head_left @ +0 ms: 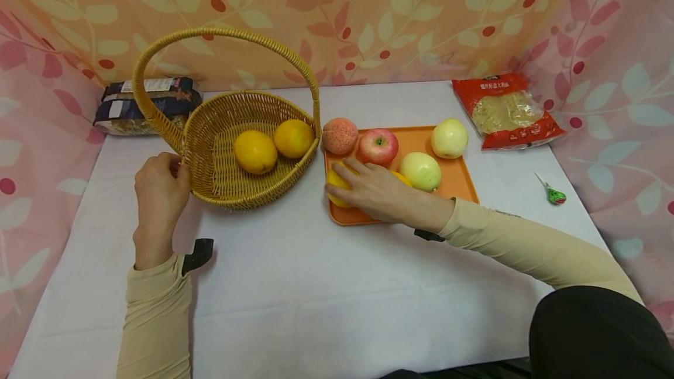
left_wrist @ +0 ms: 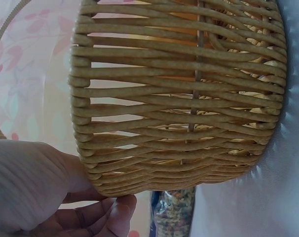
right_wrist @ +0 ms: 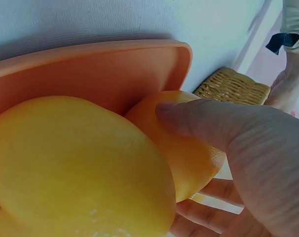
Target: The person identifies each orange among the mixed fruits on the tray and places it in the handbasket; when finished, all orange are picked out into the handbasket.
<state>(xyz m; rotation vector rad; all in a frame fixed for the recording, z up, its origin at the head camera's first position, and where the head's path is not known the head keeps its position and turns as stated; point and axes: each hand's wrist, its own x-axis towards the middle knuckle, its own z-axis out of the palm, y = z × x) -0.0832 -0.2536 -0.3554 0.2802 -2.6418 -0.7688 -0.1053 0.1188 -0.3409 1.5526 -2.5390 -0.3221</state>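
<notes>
My left hand [head_left: 162,192] pinches the left rim of a woven basket [head_left: 210,189] with a tall arched handle; the left wrist view shows thumb and fingers at the rim [left_wrist: 97,185]. Two yellow fruits [head_left: 255,152] lie inside the basket. Over an orange tray [head_left: 463,186], my right hand [head_left: 376,189] grips an orange [right_wrist: 174,143], its thumb on one side and fingers round the other. A big yellow fruit [right_wrist: 80,163] lies right beside that orange, mostly hidden under the hand in the head view. The tray also bears a red apple [head_left: 378,146] and pale green fruits [head_left: 420,171].
A rough pinkish peach-like ball [head_left: 340,135] sits at the tray's back left corner. Behind the basket lies a dark food packet [head_left: 150,107]. A red packet [head_left: 508,111] and a green-wrapped lollipop [head_left: 555,195] lie on the right. Patterned curtains border the white table [head_left: 295,297].
</notes>
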